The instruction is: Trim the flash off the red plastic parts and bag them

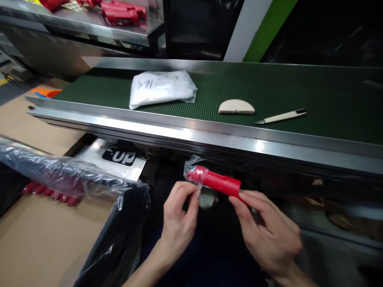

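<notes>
A red plastic tube-shaped part (223,182), with a ring-like lug at one end, is held in front of the conveyor's near edge. My right hand (267,227) grips its right end between thumb and fingers. Over the left end sits a small clear plastic bag (190,164). My left hand (181,213) is closed in a pinch on the edge of that bag, just below the part. On the conveyor beyond lie a craft knife (281,117) with a pale handle and a cream half-round block (236,107).
A white plastic-wrapped packet (161,89) with handwriting lies on the green conveyor belt (329,115). A metal rail (209,135) edges the belt. At left stands a carton lined with clear plastic (119,199), holding several red parts (50,193). More red parts (122,14) rest on a metal shelf.
</notes>
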### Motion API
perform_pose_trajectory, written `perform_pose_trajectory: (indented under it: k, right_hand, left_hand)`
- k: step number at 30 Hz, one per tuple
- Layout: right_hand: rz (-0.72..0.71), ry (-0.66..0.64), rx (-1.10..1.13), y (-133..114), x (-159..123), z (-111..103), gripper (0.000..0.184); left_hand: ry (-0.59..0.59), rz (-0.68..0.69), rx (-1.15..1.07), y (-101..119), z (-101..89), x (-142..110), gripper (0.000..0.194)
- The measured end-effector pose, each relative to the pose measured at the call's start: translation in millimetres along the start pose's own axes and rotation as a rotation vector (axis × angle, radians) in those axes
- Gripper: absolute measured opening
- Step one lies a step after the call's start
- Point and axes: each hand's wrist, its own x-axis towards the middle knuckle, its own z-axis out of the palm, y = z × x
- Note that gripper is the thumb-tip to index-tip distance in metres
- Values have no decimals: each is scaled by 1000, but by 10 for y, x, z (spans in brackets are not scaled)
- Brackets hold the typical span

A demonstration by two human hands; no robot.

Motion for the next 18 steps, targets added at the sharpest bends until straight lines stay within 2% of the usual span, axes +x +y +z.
perform_pose_trajectory:
  k: [1, 3, 7, 10, 13, 15, 16, 18]
  right_hand:
    - [83, 21, 32, -26, -41, 49, 25]
    - [108, -26, 122, -41, -76, 114, 25]
    - [-148, -336, 249, 83, 14, 102, 35]
    - [-277, -516, 212, 200, 61, 68, 30]
    - [-281, -590, 214, 253, -10, 80, 27]
    - [-285, -617, 272, 274, -92, 93, 31]
    - [-290, -606, 296, 288, -127, 95, 33]
    - [-268, -561, 304, 321, -161, 92, 34]
  left_hand:
    - [-1, 5, 3, -4, 11, -33, 12]
    - [-8, 12, 9, -12, 11, -68, 13]
    - [-7, 1, 50, 23, -60, -45, 13]
    - [-75, 3, 78, 114, -86, -69, 14]
    - [-186, 83, 93, 184, -83, -145, 12]
    - [-202, 141, 112, 181, -119, -184, 13]
    - [-199, 168, 127, 168, -157, -200, 17]
    - [-238, 213, 175, 135, -269, -238, 41]
